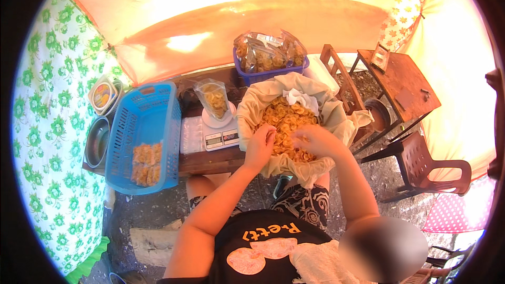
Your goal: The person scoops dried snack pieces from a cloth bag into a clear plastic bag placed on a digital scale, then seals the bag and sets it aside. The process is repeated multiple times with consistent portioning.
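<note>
A cloth-lined basin (251, 100) full of thin golden chips (289, 121) sits in front of me. Over the near left part of the chips is my left hand (260, 145), its fingers closed in a pinch; what they hold, if anything, is too small to name. My right hand (315, 141) is at the right side of the heap, fingers apart and low over the chips. A crumpled white cloth or paper (302, 100) lies at the heap's far edge. Left of the basin, a clear pouch (213, 98) partly filled with chips stands on a white kitchen scale (221, 139).
Flat clear bags (191, 134) lie beside the scale. A blue basket (142, 150) holds several filled packs (147, 164). Behind the basin, a purple basket (263, 77) carries more filled pouches (268, 52). At right are a wooden table (405, 84) and a brown plastic chair (421, 163).
</note>
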Action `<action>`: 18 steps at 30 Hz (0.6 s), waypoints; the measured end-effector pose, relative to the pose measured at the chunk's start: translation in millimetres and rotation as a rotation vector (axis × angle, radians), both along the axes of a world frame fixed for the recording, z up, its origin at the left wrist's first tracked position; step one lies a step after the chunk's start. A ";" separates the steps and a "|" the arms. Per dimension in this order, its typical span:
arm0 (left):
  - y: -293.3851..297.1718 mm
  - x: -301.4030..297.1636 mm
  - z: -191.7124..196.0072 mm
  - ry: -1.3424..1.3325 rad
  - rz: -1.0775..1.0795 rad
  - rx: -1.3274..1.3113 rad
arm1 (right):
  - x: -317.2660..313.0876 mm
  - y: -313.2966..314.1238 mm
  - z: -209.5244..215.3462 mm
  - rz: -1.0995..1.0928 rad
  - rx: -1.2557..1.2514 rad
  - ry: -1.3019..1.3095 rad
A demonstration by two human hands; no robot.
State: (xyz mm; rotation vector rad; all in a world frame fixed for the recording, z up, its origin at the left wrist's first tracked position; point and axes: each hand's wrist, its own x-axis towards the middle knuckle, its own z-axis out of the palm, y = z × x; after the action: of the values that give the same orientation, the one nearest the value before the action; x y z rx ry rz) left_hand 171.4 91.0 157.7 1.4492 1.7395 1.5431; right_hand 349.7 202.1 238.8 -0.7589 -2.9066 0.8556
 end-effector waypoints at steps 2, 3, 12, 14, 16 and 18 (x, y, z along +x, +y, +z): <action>0.1 1.1 0.7 -0.012 0.021 0.009 | -50.3 45.0 -22.8 -0.097 -0.062 -0.080; -0.3 1.1 0.7 -0.054 0.034 0.004 | -70.7 57.5 -40.7 -0.139 -0.108 -0.071; -2.9 -1.7 -2.7 0.091 0.059 0.044 | -114.0 96.2 -110.7 -0.186 0.442 -0.397; -2.7 -1.0 -3.3 0.102 0.062 0.047 | -107.0 89.9 -99.2 -0.150 0.328 -0.418; -1.7 -0.5 -4.0 0.078 0.067 0.059 | -94.4 77.8 -84.1 -0.090 0.227 -0.497; -1.6 -0.4 -4.9 0.063 0.081 0.072 | -74.0 66.3 -65.1 -0.094 0.067 -0.397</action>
State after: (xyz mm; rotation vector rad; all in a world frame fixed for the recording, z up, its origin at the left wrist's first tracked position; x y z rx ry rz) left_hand 171.0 89.3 152.8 1.4936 1.8170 1.6331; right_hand 275.6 268.4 173.7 -1.1691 -3.1778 0.6594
